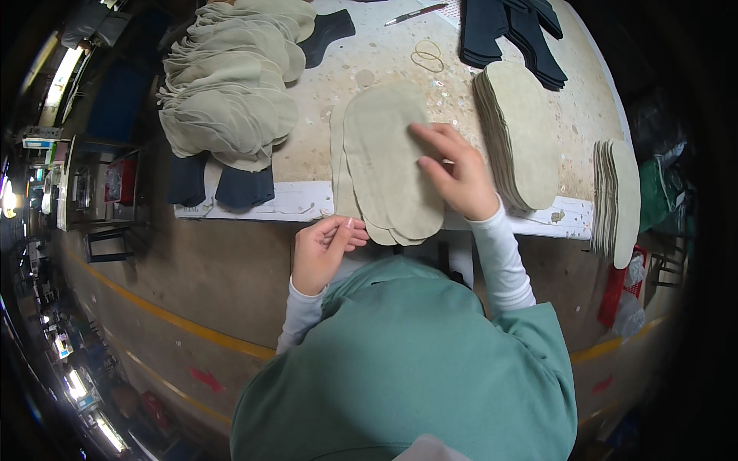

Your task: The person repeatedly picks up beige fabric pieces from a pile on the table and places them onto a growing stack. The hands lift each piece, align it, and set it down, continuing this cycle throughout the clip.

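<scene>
Several pale grey-green sole-shaped fabric pieces (pixel 384 154) lie overlapping at the table's front edge, the lower ones showing at the left and bottom. My right hand (pixel 461 169) is over the top piece's right side, thumb and forefinger apart, holding nothing. My left hand (pixel 329 247) is closed at the pieces' lower left corner, with the thumb pressed to the curled fingers. Whether a fabric edge lies between them is hidden. Right of these pieces stands a thick, neat stack of like pieces (pixel 530 138). A loose, fanned heap of them (pixel 231 92) covers the left of the table.
Dark boot-shaped pieces (pixel 244 187) stick out under the heap, and more dark cut pieces (pixel 515 38) lie at the far right. A pen (pixel 415 14) and rubber bands (pixel 427 56) are at the back. Another pale stack (pixel 615 200) stands beyond the table's right edge, near a red crate (pixel 613 296).
</scene>
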Motion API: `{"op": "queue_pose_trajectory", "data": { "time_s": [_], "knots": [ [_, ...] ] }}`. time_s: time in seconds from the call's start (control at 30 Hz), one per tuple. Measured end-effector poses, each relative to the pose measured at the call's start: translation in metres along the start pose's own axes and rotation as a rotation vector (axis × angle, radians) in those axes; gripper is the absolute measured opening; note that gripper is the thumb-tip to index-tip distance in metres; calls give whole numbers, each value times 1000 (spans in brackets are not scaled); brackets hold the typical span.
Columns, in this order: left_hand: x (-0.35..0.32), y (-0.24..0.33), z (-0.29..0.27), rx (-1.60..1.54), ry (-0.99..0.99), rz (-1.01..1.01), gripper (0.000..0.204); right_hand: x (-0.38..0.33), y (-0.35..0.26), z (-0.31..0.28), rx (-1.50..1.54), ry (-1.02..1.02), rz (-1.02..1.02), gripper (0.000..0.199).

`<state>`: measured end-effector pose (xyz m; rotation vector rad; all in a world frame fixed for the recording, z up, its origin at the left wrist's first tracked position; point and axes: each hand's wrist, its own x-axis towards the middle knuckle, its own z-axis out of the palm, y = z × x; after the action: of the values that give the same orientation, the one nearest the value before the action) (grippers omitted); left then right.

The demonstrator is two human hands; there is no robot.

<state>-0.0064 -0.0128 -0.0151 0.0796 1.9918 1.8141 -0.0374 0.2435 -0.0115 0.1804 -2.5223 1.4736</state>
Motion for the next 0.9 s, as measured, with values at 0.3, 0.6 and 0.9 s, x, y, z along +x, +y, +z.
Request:
{"op": "queue_pose_trajectory", "data": {
  "time_s": [0.3, 0.6, 0.9],
  "knots": [
    [31, 12, -4, 50, 57, 22, 27, -34, 6, -26, -67, 155, 114, 49],
    [71, 34, 14, 633, 426, 563, 20, -37, 5, -16, -32, 192, 149, 48],
    [101, 36, 29, 751, 177, 518, 13, -39, 7, -16, -54, 223, 100, 43]
  ]
}}
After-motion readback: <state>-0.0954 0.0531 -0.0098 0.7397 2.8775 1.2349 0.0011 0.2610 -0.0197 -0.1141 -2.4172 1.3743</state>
